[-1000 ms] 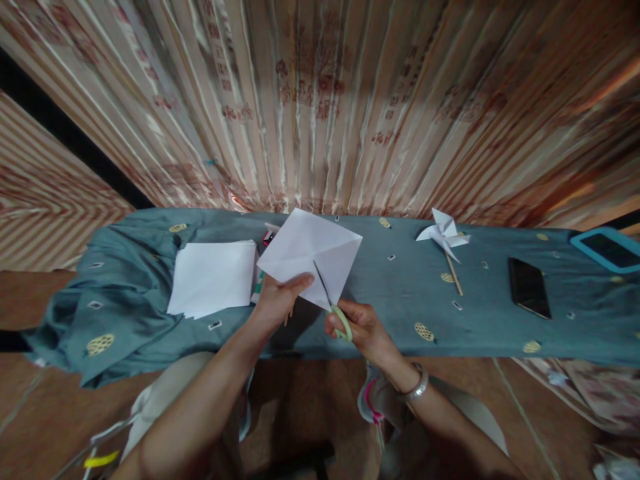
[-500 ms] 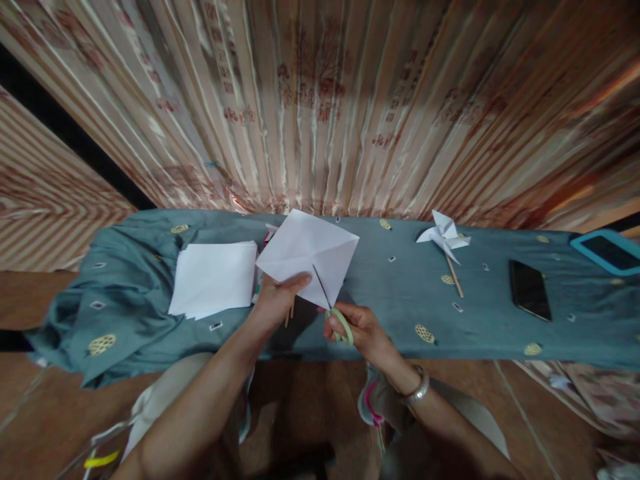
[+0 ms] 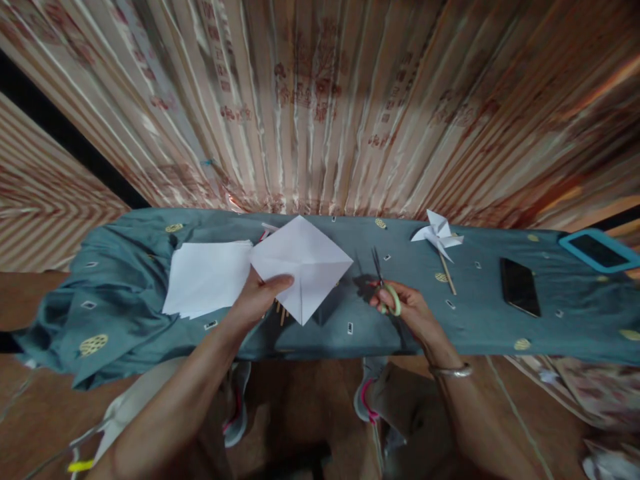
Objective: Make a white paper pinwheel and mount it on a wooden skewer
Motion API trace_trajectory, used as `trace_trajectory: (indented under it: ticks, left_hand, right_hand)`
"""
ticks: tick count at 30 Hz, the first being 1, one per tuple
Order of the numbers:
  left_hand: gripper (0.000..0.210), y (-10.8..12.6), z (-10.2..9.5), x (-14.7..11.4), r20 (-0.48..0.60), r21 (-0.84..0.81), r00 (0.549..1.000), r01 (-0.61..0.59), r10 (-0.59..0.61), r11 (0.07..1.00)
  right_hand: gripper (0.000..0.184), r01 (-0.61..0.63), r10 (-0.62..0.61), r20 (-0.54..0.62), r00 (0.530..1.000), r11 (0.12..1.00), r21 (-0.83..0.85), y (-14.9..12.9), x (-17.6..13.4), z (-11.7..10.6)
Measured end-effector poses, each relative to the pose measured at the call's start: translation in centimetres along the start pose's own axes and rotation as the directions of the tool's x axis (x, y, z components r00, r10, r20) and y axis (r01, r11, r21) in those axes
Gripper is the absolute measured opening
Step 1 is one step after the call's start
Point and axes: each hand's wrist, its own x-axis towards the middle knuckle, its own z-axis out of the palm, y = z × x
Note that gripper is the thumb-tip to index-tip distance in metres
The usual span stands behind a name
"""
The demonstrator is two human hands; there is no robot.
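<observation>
A square sheet of white paper point(image 3: 305, 257) is held up by my left hand point(image 3: 257, 293), thumb on top, one corner toward me. Creases cross at its middle, and a line runs from there down to the near corner. My right hand point(image 3: 403, 307) grips a pair of scissors point(image 3: 393, 300) with light green handles, apart from the paper and to its right. The dark blades point away from me, over the cloth. Several thin wooden sticks point(image 3: 283, 312) show partly under the paper.
A stack of white paper point(image 3: 207, 277) lies at left on the teal cloth point(image 3: 320, 343). To the right are a white paper pinwheel point(image 3: 437, 235) on a stick, a black phone point(image 3: 520, 287) and a blue-framed tablet point(image 3: 600, 250). A patterned curtain point(image 3: 310, 100) hangs behind.
My right hand has drawn the scissors out of the paper and moved them to the right. The paper has turned slightly, its near corner now pointing straight toward me.
</observation>
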Motion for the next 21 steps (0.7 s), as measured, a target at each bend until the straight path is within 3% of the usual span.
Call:
trace_trajectory:
  ticks: [3, 10, 13, 15, 18, 21]
  left_hand:
    - [0.034, -1.0, 0.4, -0.9, 0.085, 0.109, 0.992, 0.082, -0.092, 0.991]
    - [0.036, -2.3, 0.8, -2.0, 0.198, 0.113, 0.955, 0.203, -0.222, 0.973]
    - [0.038, -1.8, 1.1, -1.7, 0.255, -0.003, 0.932, 0.267, -0.258, 0.964]
    - [0.040, -1.3, 1.5, -1.6, 0.375, -0.147, 0.889, 0.336, -0.262, 0.930]
    - [0.054, -0.9, 2.2, -1.7, 0.537, -0.315, 0.827, 0.380, -0.167, 0.870]
    - [0.053, -1.0, 2.9, -2.3, 0.555, -0.391, 0.829, 0.339, -0.075, 0.855]
  right_hand:
    - [0.051, 0.097, -0.090, -0.136, 0.987, 0.994, 0.049, -0.5, 0.8, 0.0]
    - [0.045, -0.012, 0.019, -0.041, 0.999, 0.985, 0.171, -0.7, 1.0, 2.4]
    - [0.043, -0.041, 0.053, -0.038, 0.998, 0.965, 0.259, -0.5, 0.9, 3.2]
    - [0.041, -0.026, 0.065, -0.106, 0.992, 0.943, 0.333, -0.4, 1.1, 3.6]
    - [0.039, 0.056, 0.055, -0.241, 0.969, 0.901, 0.431, -0.6, 1.5, 4.3]
    - [0.037, 0.143, 0.017, -0.314, 0.949, 0.868, 0.477, -1.0, 2.1, 5.1]
